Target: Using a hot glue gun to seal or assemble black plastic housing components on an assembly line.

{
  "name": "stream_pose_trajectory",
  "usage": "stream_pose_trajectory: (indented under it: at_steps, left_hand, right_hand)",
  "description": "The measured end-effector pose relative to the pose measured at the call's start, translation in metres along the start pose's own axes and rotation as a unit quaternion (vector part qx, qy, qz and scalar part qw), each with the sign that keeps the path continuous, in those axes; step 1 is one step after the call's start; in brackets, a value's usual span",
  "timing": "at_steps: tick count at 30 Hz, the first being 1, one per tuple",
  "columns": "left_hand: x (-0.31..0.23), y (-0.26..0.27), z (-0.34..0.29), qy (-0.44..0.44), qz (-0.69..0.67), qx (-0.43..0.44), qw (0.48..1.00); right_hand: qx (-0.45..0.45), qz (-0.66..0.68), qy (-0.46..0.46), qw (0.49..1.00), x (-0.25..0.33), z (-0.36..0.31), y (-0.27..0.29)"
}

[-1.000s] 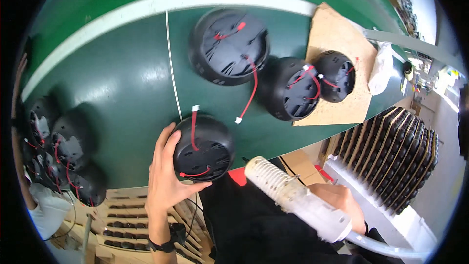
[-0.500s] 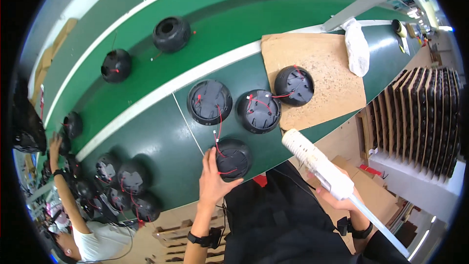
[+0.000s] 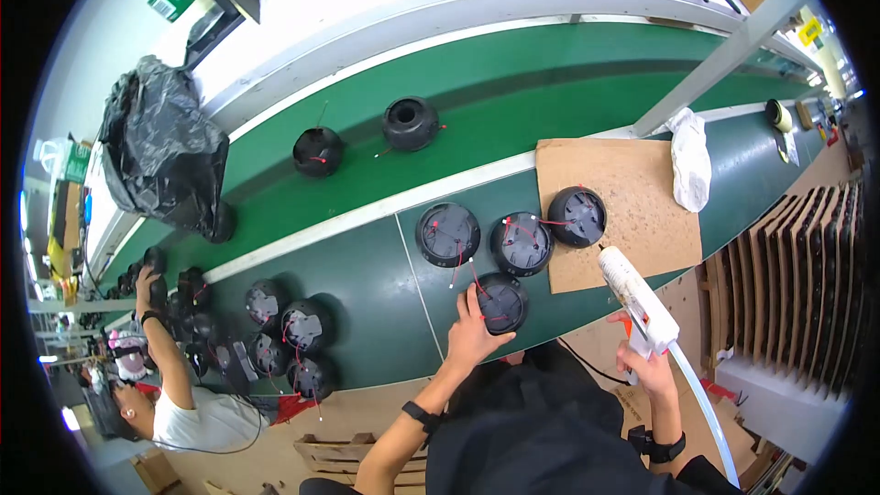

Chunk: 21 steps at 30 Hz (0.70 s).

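Note:
My left hand [image 3: 472, 337] grips the near left edge of a black round shell [image 3: 503, 302] at the table's front edge, thumb and fingers spread along its rim. Thin red wires run over its inside. My right hand [image 3: 649, 370] is wrapped round the handle of a white hot glue gun [image 3: 644, 305], its nozzle end toward the cardboard. A long pale glue stick [image 3: 701, 408] trails from the gun's back. Behind the held shell sit more wired shells: one at left [image 3: 447, 234], one in the middle [image 3: 522, 244], and one on the cardboard [image 3: 578, 216].
A stained cardboard sheet [image 3: 642, 243] and a white plastic bag [image 3: 690, 160] lie to the right. Two shells stand on the green belt [image 3: 495, 82]. Several shells cluster at left, where a co-worker's hand [image 3: 145, 286] reaches. A metal post [image 3: 710, 60] rises far right; stacked dividers [image 3: 788, 289] stand beyond.
The view has shifted, so the shelf and black bag now show at the back. My left hand stays on the shell. The glue gun remains in my right hand, its handle and trigger now more visible.

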<state>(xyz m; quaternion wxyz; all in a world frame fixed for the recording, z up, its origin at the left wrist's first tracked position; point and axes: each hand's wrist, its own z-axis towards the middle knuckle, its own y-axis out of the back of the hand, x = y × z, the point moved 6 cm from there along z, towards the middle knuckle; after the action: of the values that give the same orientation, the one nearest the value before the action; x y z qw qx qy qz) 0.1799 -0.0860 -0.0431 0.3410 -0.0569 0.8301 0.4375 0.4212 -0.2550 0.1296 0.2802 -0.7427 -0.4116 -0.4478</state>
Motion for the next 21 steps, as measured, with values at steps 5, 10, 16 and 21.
stream_pose_trajectory:
  at_steps: [5,10,16,21]
  left_hand:
    - [-0.012,-0.001,0.011,0.035,-0.034,-0.001,0.999]
    - [0.008,0.081,0.047,-0.043,0.048,0.273,0.960]
    - [-0.021,0.243,0.247,-0.194,0.056,-0.214,0.956]
    - [0.006,0.187,0.331,-0.078,0.348,-0.237,0.904]
  right_hand:
    - [0.010,-0.089,-0.013,0.996,-0.033,0.024,0.027]
    - [-0.058,-0.085,-0.014,0.995,-0.044,0.023,0.071]
    - [-0.126,-0.036,0.004,0.991,-0.046,-0.006,0.076]
    - [-0.180,-0.060,-0.006,0.982,-0.042,-0.035,0.045]
